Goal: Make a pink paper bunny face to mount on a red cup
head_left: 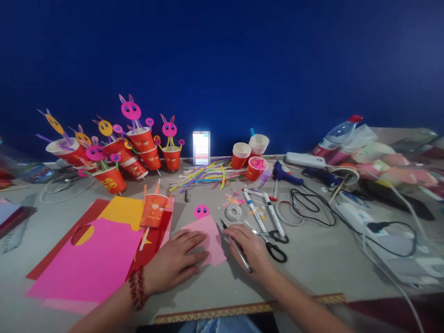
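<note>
Right hand (245, 245) grips slim dark pen (244, 260) pointing forward-left, left hand (182, 259) lies loosely spread on pale-pink paper (212, 243), red paper cup (120, 178) lettering blurred.

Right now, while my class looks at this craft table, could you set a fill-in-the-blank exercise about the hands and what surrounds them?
The hand holding the pen is the ____ one.
The paper under the left hand is ____.
The bottle cap is ____.
The back wall is ____.

Missing words: right; pink; red; blue.
</note>
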Available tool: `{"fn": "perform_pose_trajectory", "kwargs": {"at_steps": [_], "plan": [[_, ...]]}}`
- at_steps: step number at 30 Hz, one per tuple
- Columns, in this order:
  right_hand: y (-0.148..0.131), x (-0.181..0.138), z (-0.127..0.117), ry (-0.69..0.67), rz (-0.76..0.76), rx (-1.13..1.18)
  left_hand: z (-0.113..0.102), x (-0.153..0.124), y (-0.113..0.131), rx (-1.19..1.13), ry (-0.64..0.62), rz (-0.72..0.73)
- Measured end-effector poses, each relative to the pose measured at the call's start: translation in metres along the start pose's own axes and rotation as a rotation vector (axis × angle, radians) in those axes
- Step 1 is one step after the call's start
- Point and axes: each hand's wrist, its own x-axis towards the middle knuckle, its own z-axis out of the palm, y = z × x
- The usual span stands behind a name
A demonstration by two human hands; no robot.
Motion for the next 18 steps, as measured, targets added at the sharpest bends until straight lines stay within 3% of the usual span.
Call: {"fn": "perform_pose_trajectory", "kwargs": {"at_steps": [8,14,18], "plan": [[0.001,0.041,-0.01,-0.201,-0.161,-0.665,-0.004,-0.003,0.0,0.005,-0.025,0.011],[0.008,0.072,-0.01,-0.212,-0.163,-0.735,-0.004,-0.007,0.002,0.033,-0.037,-0.01],[0.017,0.069,-0.032,-0.113,-0.017,-0.723,-0.003,-0.008,0.005,0.023,-0.027,-0.036]]}}
